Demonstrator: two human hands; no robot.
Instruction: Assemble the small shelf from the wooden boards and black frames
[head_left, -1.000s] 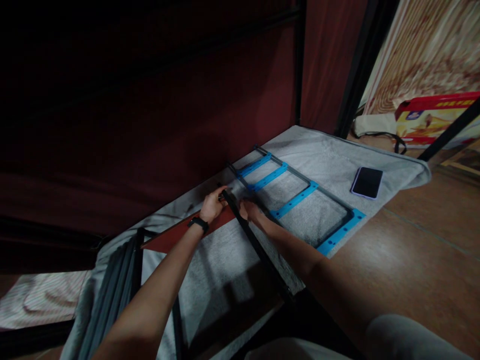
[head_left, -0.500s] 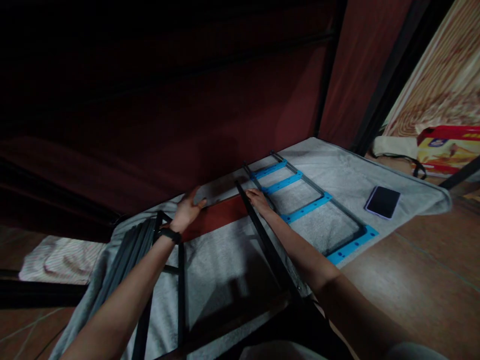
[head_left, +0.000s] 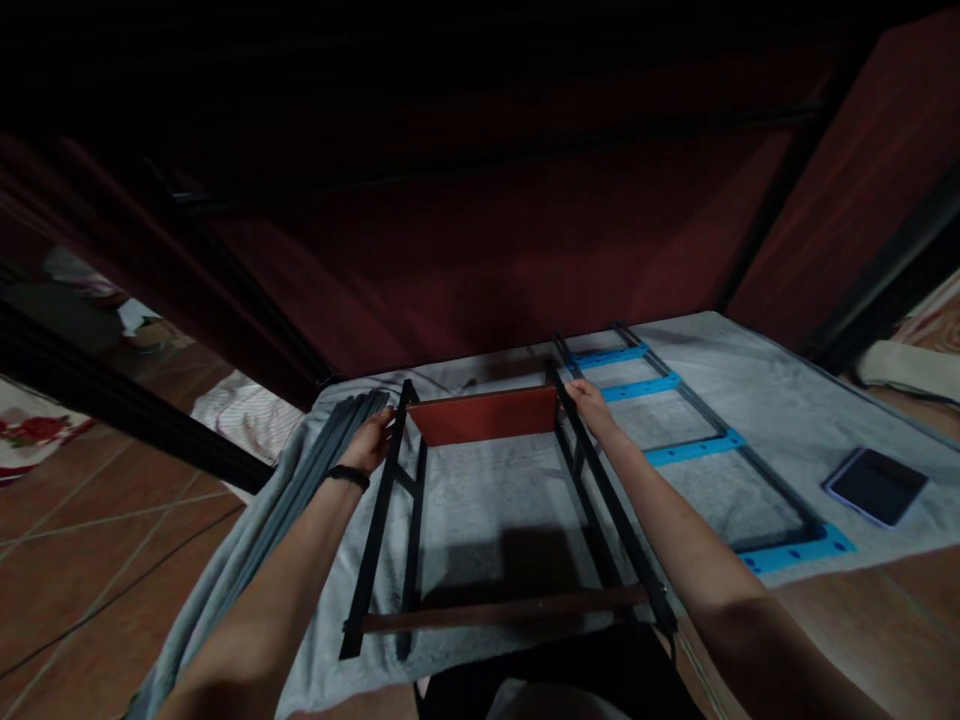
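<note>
A black metal rack frame (head_left: 390, 520) stands on a grey towel (head_left: 480, 500) in front of me, with a reddish-brown panel (head_left: 486, 414) fixed across its far end. My left hand (head_left: 371, 442) is closed round the frame's left rail near the panel's left corner. At the panel's right corner my right hand (head_left: 586, 402) grips the right rail (head_left: 607, 500). A brown crossbar (head_left: 502, 610) joins the two rails at the near end.
A second frame with blue crossbars (head_left: 694, 450) lies flat on the towel to the right. A dark phone (head_left: 876, 486) rests at the towel's right edge. Several grey rods (head_left: 300, 480) lie along the left edge. Dark red curtain (head_left: 487, 250) hangs behind; tiled floor surrounds.
My view has swung left and centred on the rack. My left hand moved from the panel's edge to the left rail; my right hand stays at the right rail.
</note>
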